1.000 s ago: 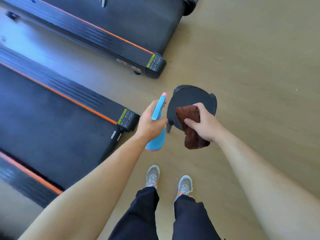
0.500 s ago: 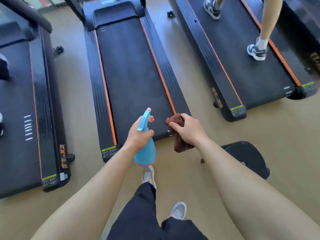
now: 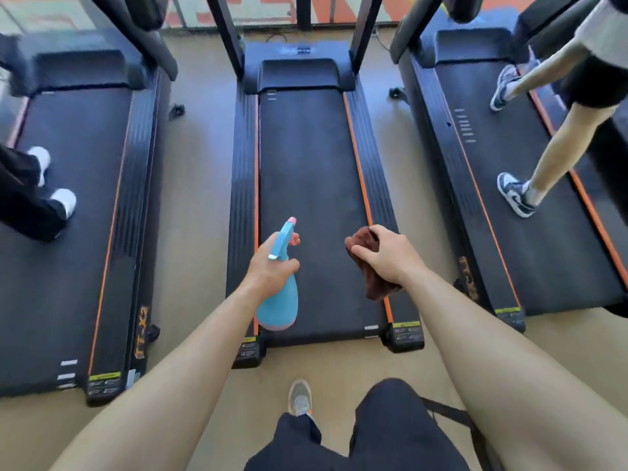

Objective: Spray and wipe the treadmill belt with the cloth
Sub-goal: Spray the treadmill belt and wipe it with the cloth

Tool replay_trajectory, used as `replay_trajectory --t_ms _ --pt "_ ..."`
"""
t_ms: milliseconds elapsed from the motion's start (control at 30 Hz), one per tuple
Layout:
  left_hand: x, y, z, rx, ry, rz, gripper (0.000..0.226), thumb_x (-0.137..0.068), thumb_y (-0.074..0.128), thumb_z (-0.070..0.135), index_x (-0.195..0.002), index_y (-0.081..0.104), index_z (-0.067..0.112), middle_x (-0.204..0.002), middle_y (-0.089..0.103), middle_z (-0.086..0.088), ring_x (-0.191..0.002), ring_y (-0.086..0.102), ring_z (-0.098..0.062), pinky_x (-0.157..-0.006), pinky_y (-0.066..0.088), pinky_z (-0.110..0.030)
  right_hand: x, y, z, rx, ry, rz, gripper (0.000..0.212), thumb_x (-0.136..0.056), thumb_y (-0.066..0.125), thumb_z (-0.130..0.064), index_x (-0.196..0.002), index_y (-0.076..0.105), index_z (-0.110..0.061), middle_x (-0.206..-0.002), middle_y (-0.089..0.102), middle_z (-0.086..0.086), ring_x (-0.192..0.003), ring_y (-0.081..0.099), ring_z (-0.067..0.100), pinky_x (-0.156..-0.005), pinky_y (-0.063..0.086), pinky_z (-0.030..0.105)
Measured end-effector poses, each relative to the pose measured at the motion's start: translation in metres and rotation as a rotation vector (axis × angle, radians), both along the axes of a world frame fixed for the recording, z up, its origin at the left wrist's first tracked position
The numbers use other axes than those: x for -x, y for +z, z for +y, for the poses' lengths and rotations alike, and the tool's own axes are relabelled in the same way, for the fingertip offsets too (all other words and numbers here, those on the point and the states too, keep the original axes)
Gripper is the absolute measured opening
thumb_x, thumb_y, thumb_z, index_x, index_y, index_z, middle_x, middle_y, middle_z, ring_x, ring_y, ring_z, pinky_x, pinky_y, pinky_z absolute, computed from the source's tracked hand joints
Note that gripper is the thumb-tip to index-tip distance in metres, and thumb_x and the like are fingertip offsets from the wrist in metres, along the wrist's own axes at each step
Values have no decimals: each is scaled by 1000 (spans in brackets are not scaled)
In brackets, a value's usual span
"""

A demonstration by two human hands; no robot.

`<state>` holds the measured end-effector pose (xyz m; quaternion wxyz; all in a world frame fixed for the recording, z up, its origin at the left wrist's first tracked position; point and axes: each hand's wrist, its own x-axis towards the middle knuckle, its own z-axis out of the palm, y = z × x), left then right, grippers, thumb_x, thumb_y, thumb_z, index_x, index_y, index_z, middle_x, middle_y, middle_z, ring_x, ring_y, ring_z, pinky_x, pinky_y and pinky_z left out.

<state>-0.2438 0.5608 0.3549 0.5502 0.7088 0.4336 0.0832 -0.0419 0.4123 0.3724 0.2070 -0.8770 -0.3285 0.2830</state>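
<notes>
Orange lettering [image 3: 142, 330] on the left treadmill's side rail [image 3: 136, 198] reads roughly "TT-X3". The end-cap stickers [image 3: 407, 330] on the middle treadmill [image 3: 243, 181] are too small to read.

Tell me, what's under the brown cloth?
The middle treadmill's black belt and orange stripe. The right hand holds the cloth above them; the patch right beneath is covered.

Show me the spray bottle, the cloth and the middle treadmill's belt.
spray bottle [image 3: 278, 309]: head view, on its rounded blue body.
cloth [image 3: 376, 289]: head view, on its hanging brown end.
middle treadmill belt [image 3: 306, 158]: head view, on its bare black surface.
</notes>
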Motion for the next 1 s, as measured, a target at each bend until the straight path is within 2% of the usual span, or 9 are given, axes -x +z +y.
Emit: replay_trajectory --t_ms 100,300,433,567,733,867,933,1000 --pt "-30 5 47 -23 -38 15 42 -83 61 6 -110 58 38 -118 64 14 -84 54 -15 -74 43 -29 -27 9 42 -8 4 -20 38 -87 66 -55 -118 59 -33 -113 69 -2 -106 62 23 -82 44 31" --pt "-100 3 135 -31 -24 11 41 -84 60 6 -111 57 37 -119 64 9 -87 54 -19 -77 43 -34 -104 15 127 -19 24 -82 36 -85 65 -59 -112 58 -34 -105 69 -3 -100 63 23 -82 49 34" --pt "-160 4 195 -14 18 12 57 -84 58 6 -98 50 62 -121 64 11 -93 55 -19 -84 44 -35 -169 9 192 -21 55 -77 40 -85 65 -58 -116 57 -34 -109 69 -2 -103 63 25 -88 52 39" --pt "-236 15 263 2 34 32 59 -79 57 14 -95 47 70 -121 63 13 -92 57 -19 -85 46 -37 -244 10 267 -17 84 -43 41 -87 65 -55 -121 56 -33 -111 68 0 -104 63 26 -87 51 38" --pt "-328 75 337 47 53 130 54 -70 53 25 -101 46 68 -123 65 11 -90 56 -18 -90 48 -37 -338 55 347 24 68 68 41 -89 66 -52 -123 56 -31 -115 68 2 -106 62 26 -84 48 34" --pt "-377 132 382 39 49 177 54 -69 52 27 -102 46 69 -120 65 6 -100 61 -24 -96 50 -43 -398 112 402 6 71 65 46 -90 65 -52 -128 55 -30 -119 68 3 -111 61 27 -88 49 35" --pt "-393 160 399 55 61 169 54 -69 52 26 -108 49 64 -122 64 12 -99 59 -20 -92 50 -41 -418 138 426 -5 45 64 47 -90 65 -53 -129 55 -29 -122 67 4 -114 60 28 -90 48 36" --pt "-402 181 417 70 92 151 53 -69 53 25 -105 49 64 -123 63 15 -93 57 -16 -86 47 -36 -431 160 448 -5 37 71 45 -89 65 -53 -127 56 -30 -122 67 3 -113 61 28 -92 49 37"
